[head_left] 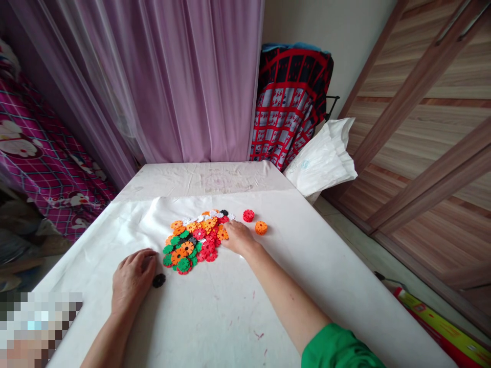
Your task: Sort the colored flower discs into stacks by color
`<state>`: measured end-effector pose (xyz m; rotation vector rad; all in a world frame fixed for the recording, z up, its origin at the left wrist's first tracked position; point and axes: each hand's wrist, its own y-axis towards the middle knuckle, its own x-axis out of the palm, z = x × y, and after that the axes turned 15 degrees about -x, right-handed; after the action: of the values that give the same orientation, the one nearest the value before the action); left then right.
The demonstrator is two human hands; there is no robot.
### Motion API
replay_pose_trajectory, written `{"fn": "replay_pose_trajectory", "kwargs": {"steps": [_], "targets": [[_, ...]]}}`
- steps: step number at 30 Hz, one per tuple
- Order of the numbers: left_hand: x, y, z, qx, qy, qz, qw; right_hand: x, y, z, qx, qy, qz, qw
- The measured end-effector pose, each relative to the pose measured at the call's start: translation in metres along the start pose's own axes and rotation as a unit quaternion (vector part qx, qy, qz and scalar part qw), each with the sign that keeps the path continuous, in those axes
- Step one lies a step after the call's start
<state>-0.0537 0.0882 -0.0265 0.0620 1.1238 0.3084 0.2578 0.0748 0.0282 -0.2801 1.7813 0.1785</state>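
A heap of flower-shaped plastic discs (199, 234) in red, orange, green, white and black lies on the white-covered table (215, 317). At its right edge is my right hand (240, 236), fingertips pinched at an orange disc (222, 233). Left of the heap, my left hand (132, 273) rests on the cloth with fingers curled inward; whatever they hold, if anything, is hidden. Close beside that hand sits a black disc piece (159, 280). Beyond my right hand stand a small stack of red discs (248, 215) and a stack of orange discs (261, 228).
A crumpled white bag (324, 158) leans by the table's far right corner. Purple curtains (192, 76) hang behind the table. A wooden wardrobe (429, 122) stands to the right, with a yellow and red box (441, 327) on the floor. A blurred object (34, 327) is at lower left.
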Motion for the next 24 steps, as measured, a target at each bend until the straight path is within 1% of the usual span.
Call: {"fn": "replay_pose_trajectory", "kwargs": {"steps": [7, 12, 14, 16, 19, 22, 24], "targets": [[0.0, 0.0, 0.001, 0.001, 0.001, 0.002, 1.0, 0.001, 0.004, 0.002, 0.022, 0.036, 0.002, 0.999], [-0.001, 0.0, 0.002, 0.001, 0.005, 0.003, 1.0, 0.008, 0.006, 0.002, 0.014, 0.052, 0.022, 0.998], [-0.002, 0.0, 0.003, -0.001, 0.008, 0.0, 1.0, 0.007, 0.004, 0.002, 0.017, 0.056, 0.023, 0.998], [-0.003, -0.001, 0.004, 0.001, 0.007, -0.002, 1.0, 0.001, -0.002, 0.007, 0.03, 0.068, 0.035, 0.997], [-0.003, -0.001, 0.004, 0.005, 0.002, -0.003, 1.0, -0.015, -0.019, 0.03, 0.072, 0.084, 0.092, 0.99], [-0.003, -0.001, 0.003, 0.002, 0.001, -0.001, 1.0, -0.028, -0.043, 0.067, 0.142, 0.082, 0.15, 0.975], [-0.003, -0.002, 0.003, -0.001, 0.002, -0.001, 1.0, -0.031, -0.057, 0.09, 0.168, 0.085, 0.164, 0.968]]}}
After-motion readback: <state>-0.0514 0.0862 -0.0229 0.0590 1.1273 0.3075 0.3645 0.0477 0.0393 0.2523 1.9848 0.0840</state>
